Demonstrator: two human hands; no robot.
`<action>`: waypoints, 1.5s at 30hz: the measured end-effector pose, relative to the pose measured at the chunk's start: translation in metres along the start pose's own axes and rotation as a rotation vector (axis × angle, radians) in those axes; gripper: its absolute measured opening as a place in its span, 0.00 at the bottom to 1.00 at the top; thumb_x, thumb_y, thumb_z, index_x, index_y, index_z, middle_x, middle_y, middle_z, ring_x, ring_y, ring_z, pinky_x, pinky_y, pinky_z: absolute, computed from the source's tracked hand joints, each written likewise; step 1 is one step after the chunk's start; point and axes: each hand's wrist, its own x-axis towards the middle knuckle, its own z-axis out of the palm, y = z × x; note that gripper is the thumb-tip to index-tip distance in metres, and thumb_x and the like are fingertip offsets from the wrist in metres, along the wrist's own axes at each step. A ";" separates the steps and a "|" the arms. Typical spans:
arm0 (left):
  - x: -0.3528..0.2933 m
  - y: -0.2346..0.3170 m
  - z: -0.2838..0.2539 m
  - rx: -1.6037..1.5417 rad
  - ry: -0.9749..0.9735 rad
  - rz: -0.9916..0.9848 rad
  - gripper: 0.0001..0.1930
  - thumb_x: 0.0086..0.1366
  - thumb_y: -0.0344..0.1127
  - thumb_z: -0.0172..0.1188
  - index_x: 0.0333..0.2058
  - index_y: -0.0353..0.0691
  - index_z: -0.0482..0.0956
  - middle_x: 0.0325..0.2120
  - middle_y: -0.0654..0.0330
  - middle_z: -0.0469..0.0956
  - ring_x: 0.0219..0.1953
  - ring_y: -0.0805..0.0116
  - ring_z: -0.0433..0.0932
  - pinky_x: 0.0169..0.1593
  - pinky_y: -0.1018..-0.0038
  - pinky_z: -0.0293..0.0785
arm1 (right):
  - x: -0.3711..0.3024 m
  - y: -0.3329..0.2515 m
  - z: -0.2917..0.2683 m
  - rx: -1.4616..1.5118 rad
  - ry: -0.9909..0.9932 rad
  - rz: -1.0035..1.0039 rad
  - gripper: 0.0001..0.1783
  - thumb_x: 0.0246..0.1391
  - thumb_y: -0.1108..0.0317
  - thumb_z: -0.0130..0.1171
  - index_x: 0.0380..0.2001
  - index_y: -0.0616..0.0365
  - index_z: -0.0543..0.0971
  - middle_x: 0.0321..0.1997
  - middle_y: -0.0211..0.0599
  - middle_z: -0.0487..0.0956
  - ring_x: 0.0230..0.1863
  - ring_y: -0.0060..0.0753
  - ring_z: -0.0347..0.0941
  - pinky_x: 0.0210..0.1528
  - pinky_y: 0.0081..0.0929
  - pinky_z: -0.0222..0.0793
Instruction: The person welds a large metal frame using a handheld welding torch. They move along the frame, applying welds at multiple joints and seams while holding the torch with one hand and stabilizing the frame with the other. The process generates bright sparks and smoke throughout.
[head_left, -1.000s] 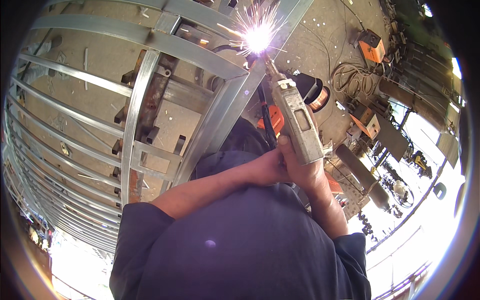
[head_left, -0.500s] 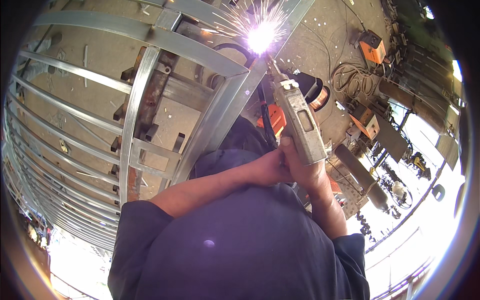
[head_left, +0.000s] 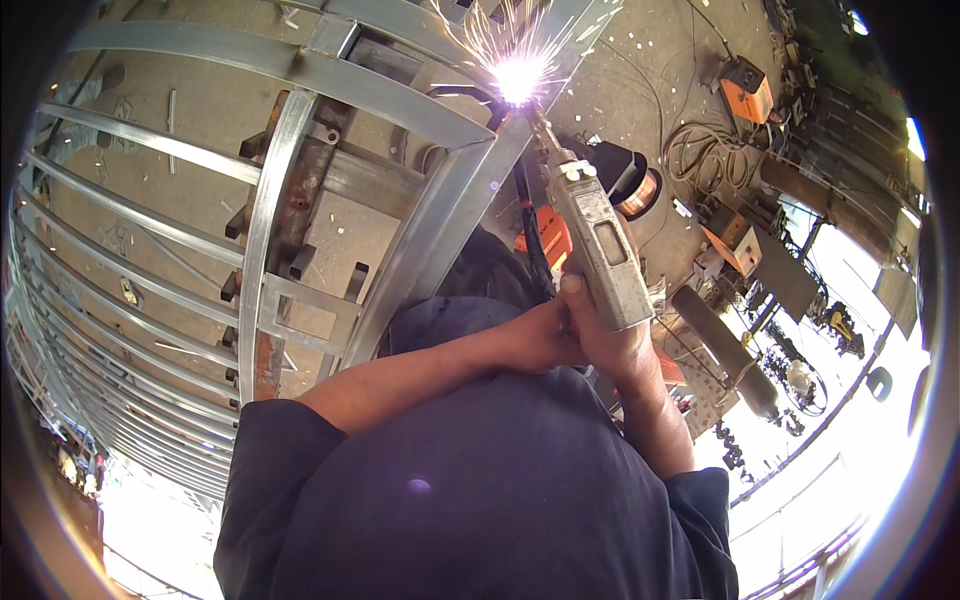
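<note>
My right hand point(head_left: 612, 342) is closed round a worn, pale metal welding gun point(head_left: 597, 235), its nozzle pointing up and away from me. At the nozzle's tip burns a bright welding arc point(head_left: 518, 84), throwing sparks over a joint of a silvery steel frame point(head_left: 440, 215). The glare hides the weld itself. Pressed against the right hand from the left is my left hand point(head_left: 548, 335), its fingers curled underneath; what they grip is hidden. A black cable point(head_left: 533, 235) runs close by the hands.
A long grille of parallel steel bars point(head_left: 150, 220) spreads to the left. Beyond the gun lie a wire spool point(head_left: 640, 195) and an orange machine point(head_left: 553, 232). Coiled hose point(head_left: 712, 158), another orange machine point(head_left: 746, 92) and a gas cylinder point(head_left: 728, 352) occupy the floor at right.
The gun's tip and the arc have shifted slightly to the left along the joint. The spark spray has changed shape. Both hands keep nearly the same place and hold.
</note>
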 end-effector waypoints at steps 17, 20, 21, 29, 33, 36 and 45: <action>-0.001 0.007 0.006 0.061 -0.024 -0.104 0.24 0.59 0.33 0.72 0.53 0.38 0.76 0.43 0.60 0.80 0.44 0.73 0.77 0.47 0.71 0.76 | -0.017 0.010 -0.012 -0.054 -0.075 0.102 0.39 0.56 0.69 0.66 0.69 0.64 0.65 0.71 0.55 0.67 0.64 0.52 0.75 0.61 0.37 0.73; 0.001 -0.004 0.003 0.081 -0.032 -0.072 0.25 0.59 0.33 0.72 0.53 0.38 0.75 0.43 0.60 0.80 0.44 0.73 0.76 0.47 0.71 0.75 | -0.013 0.003 -0.010 -0.024 -0.052 0.066 0.39 0.56 0.69 0.66 0.69 0.64 0.64 0.70 0.53 0.69 0.63 0.51 0.76 0.60 0.36 0.73; 0.001 -0.007 0.003 0.077 -0.026 -0.057 0.25 0.59 0.33 0.72 0.53 0.38 0.75 0.43 0.60 0.80 0.44 0.72 0.76 0.47 0.71 0.75 | -0.010 0.000 -0.008 -0.005 -0.037 0.049 0.39 0.56 0.69 0.66 0.70 0.63 0.64 0.70 0.53 0.70 0.63 0.50 0.76 0.60 0.36 0.74; -0.001 -0.013 -0.002 0.042 0.023 -0.029 0.23 0.59 0.33 0.72 0.52 0.38 0.76 0.42 0.60 0.80 0.43 0.72 0.77 0.47 0.71 0.75 | 0.002 -0.001 -0.003 -0.078 0.008 -0.098 0.41 0.57 0.69 0.67 0.71 0.61 0.62 0.64 0.51 0.75 0.60 0.46 0.78 0.58 0.35 0.74; 0.000 -0.005 -0.004 0.077 0.000 -0.004 0.24 0.61 0.33 0.72 0.54 0.37 0.75 0.47 0.58 0.80 0.49 0.69 0.78 0.52 0.69 0.75 | 0.002 -0.008 0.000 -0.087 0.005 -0.062 0.42 0.56 0.69 0.67 0.72 0.59 0.60 0.61 0.51 0.77 0.58 0.47 0.79 0.57 0.36 0.75; 0.002 -0.003 -0.006 0.084 -0.002 0.131 0.25 0.62 0.32 0.72 0.57 0.37 0.74 0.53 0.56 0.79 0.56 0.66 0.77 0.58 0.65 0.74 | 0.003 -0.010 0.006 -0.152 0.047 -0.155 0.44 0.56 0.69 0.68 0.72 0.58 0.59 0.59 0.51 0.79 0.56 0.48 0.81 0.55 0.37 0.77; -0.002 0.003 -0.008 0.029 -0.031 0.132 0.28 0.63 0.32 0.71 0.61 0.37 0.71 0.58 0.54 0.76 0.62 0.63 0.73 0.64 0.63 0.70 | 0.005 -0.019 0.007 -0.161 0.040 -0.092 0.45 0.55 0.70 0.68 0.73 0.56 0.57 0.56 0.50 0.80 0.53 0.49 0.83 0.51 0.39 0.79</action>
